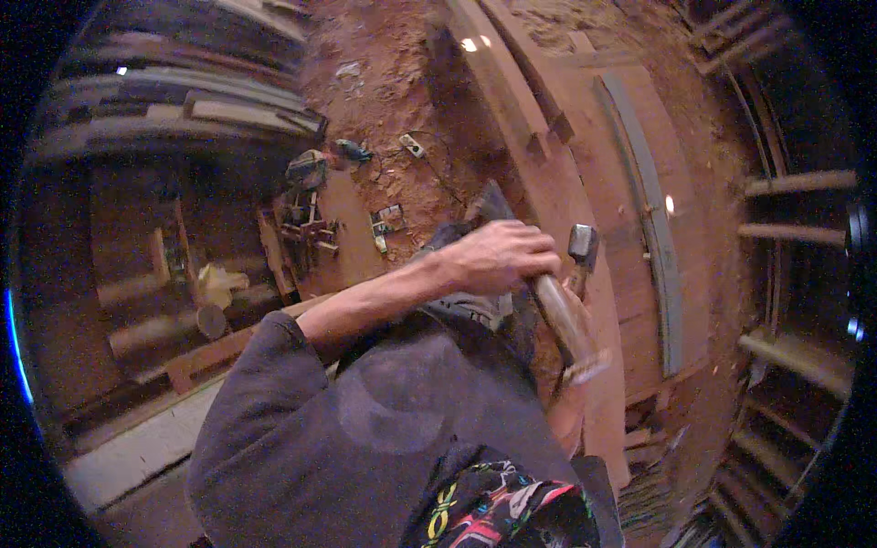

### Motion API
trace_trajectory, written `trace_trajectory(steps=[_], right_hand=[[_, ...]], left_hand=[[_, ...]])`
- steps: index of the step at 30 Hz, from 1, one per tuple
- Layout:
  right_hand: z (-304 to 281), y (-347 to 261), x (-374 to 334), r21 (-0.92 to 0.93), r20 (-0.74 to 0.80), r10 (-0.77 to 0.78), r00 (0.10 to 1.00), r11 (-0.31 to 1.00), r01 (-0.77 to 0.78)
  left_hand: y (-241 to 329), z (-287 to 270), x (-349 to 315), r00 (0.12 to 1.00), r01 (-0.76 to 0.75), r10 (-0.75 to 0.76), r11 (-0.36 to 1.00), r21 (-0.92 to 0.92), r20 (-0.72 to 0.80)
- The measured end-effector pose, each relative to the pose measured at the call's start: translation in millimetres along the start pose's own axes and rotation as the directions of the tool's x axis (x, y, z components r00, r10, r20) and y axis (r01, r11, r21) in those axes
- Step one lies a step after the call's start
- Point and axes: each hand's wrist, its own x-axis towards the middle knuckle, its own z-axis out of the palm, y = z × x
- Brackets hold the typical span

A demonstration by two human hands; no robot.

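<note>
My left hand is closed round a chisel with a thick round wooden handle. The handle slants down to the right, and a paler band near its end is blurred by motion. Beyond my knuckles a grey, blade-like tip shows against my dark clothing. Just right of that hand stands the metal head of a hammer. My right hand grips the hammer's shaft below the head; the chisel handle hides most of its fingers. Under both tools runs a long reddish plank.
Right of the plank a grey strip lies on wide boards. Boards are stacked at the upper left. A power strip with a cable and several tools lie on the reddish ground. Wooden rails line the far right.
</note>
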Motion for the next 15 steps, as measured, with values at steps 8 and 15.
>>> trace_trajectory(steps=[8, 15], right_hand=[[-29.4, 27.1, 43.9, 0.173, 0.257, 0.242, 0.936, 0.941, -0.291], [-92.2, 39.1, 60.5, 0.231, 0.128, 0.574, 0.809, 0.776, -0.587]], left_hand=[[24.9, 52.9, 22.0, 0.968, -0.208, 0.235, 0.948, 0.240, -0.089], [-4.0, 24.1, 38.3, 0.945, -0.300, 0.307, 0.951, 0.072, -0.114]])
